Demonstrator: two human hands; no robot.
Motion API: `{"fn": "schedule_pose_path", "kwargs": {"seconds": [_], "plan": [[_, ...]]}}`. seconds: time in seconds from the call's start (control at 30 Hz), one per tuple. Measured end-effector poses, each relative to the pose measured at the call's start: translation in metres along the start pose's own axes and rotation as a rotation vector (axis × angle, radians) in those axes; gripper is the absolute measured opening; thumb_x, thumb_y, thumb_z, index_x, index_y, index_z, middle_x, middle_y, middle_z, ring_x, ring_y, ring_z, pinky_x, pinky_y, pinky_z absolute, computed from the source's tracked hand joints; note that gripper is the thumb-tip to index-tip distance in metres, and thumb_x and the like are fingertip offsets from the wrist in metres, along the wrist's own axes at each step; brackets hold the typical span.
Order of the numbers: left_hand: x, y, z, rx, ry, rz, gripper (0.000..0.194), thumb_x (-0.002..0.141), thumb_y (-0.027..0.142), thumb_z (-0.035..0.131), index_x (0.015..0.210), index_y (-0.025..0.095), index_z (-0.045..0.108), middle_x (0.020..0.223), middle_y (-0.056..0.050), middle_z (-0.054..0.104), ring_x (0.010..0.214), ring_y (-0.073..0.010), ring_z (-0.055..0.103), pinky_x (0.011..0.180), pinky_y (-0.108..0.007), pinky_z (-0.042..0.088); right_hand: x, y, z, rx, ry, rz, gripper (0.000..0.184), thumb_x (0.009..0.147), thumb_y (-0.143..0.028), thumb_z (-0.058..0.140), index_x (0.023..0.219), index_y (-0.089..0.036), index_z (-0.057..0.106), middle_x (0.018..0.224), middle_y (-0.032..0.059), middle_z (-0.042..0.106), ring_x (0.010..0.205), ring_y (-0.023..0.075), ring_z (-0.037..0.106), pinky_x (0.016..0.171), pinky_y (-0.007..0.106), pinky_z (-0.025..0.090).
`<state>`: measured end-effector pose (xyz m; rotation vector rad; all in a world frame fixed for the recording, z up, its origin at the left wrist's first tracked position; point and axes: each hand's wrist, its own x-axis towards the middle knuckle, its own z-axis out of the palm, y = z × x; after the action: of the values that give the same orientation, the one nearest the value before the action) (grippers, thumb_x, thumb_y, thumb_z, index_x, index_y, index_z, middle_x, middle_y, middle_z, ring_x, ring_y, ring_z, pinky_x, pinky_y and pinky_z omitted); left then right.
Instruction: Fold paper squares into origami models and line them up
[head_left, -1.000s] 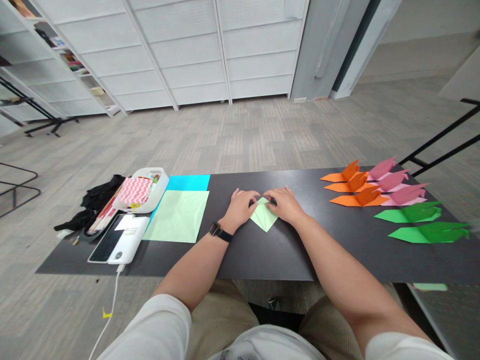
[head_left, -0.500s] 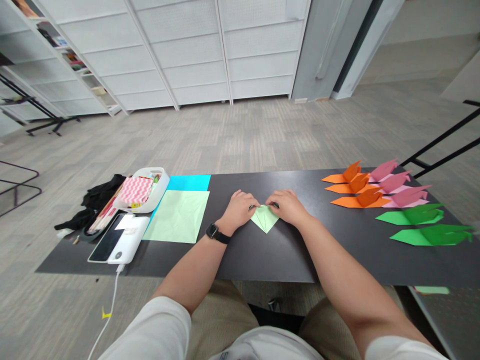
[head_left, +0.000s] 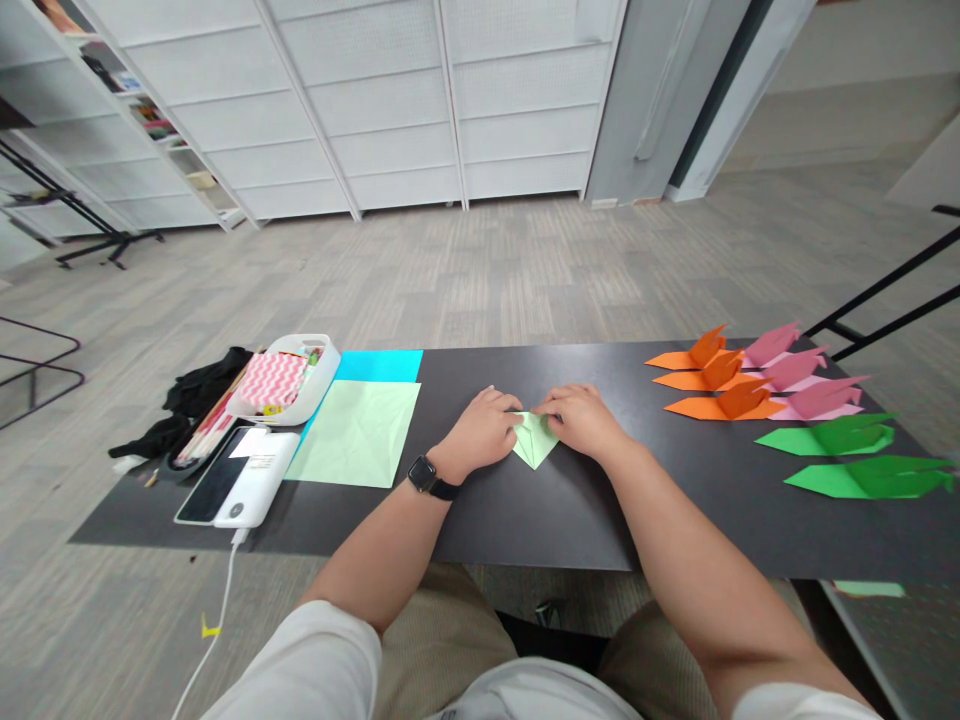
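Note:
A small pale green folded paper (head_left: 534, 447) lies on the dark table (head_left: 480, 520), its lower point toward me and creases running across it. My left hand (head_left: 486, 427) presses on its left side with the fingers closed together, covering that corner. From the other side my right hand (head_left: 581, 420) pinches the paper's upper right edge. The top edge of the paper is partly hidden under the fingertips of both hands. Left of my hands lies a flat, larger pale green sheet (head_left: 358, 435), on top of a blue sheet (head_left: 382, 366).
Folded paper cranes stand on the right: orange (head_left: 724, 402), pink (head_left: 817, 400) and green (head_left: 870, 478). On the left are a white basket (head_left: 324, 378), a phone (head_left: 210, 485), a white power bank (head_left: 259, 480) with a cable, and black cloth (head_left: 202, 385).
My left hand has slid slightly right and inward over the folded paper, covering more of its left side. The right hand stays almost in place, its fingers shifted a little on the edge.

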<state>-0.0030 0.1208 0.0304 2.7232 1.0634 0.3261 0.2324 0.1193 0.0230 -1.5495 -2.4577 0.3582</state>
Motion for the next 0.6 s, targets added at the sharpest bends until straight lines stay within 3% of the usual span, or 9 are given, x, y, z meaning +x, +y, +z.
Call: {"fn": "schedule_pose_path", "kwargs": {"seconds": [0.2,0.4,0.6], "plan": [[-0.004,0.008,0.002,-0.019,-0.049,0.044,0.04,0.097,0.011,0.051,0.129,0.02,0.073,0.136,-0.011,0.071,0.126,-0.0255,0.065,0.126,-0.045,0.04,-0.002,-0.007,-0.001,-0.021,-0.022,0.026,0.045,0.095,-0.014,0.057,0.115,-0.043,0.085,0.113,0.0045,0.076,0.105,0.0257,0.062,0.101,0.045,0.036],[-0.011,0.01,-0.001,0.036,-0.075,0.019,0.037,0.1,0.019,0.052,0.128,0.025,0.075,0.148,-0.008,0.067,0.124,-0.0276,0.066,0.125,-0.054,0.039,-0.002,-0.003,0.001,-0.011,-0.005,0.119,0.042,0.096,-0.016,0.058,0.113,-0.043,0.085,0.112,0.0047,0.074,0.105,0.0262,0.062,0.099,0.044,0.04],[-0.013,0.015,-0.006,0.006,-0.075,0.003,0.036,0.099,0.02,0.055,0.127,0.028,0.076,0.146,-0.006,0.069,0.12,-0.028,0.065,0.127,-0.057,0.036,-0.005,0.013,-0.001,0.003,0.03,0.236,0.038,0.092,-0.017,0.062,0.103,-0.043,0.088,0.111,0.0041,0.075,0.104,0.0273,0.064,0.098,0.044,0.044]]}}
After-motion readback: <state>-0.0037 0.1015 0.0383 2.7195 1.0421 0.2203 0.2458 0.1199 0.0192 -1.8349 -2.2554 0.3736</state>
